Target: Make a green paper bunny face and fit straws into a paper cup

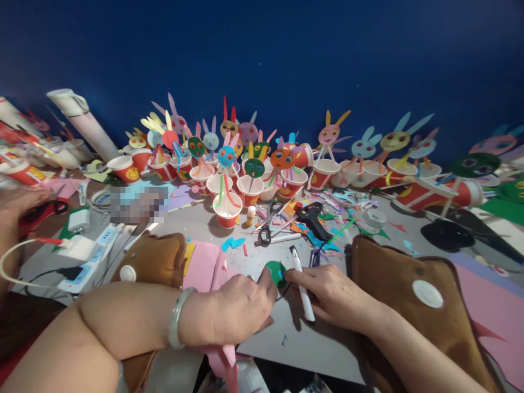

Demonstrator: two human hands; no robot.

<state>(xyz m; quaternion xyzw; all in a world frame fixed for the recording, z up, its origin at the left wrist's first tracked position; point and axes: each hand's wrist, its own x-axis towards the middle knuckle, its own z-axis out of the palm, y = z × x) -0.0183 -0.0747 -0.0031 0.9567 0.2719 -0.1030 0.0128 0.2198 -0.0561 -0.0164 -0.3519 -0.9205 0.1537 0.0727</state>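
A small green paper disc (275, 274) with light blue spots lies between my hands, near the table's front edge. My left hand (241, 307), with a pale bangle at the wrist, pinches the disc's left side. The fingertips of my right hand (327, 292) touch the disc's right edge, and a white pen-like tool (303, 289) rests in that hand, pointing up and away. Beneath my left forearm are pink paper (204, 265) and a brown cushion (158, 256). Another brown cushion (393, 289) sits under my right forearm.
Paper cups (227, 210) with rabbit-faced paper figures line the back. Scissors (266, 232), a black glue gun (314, 218) and coloured scraps lie before them. A power strip (92, 262) with cables is at the left, where another person's hand (20, 204) shows.
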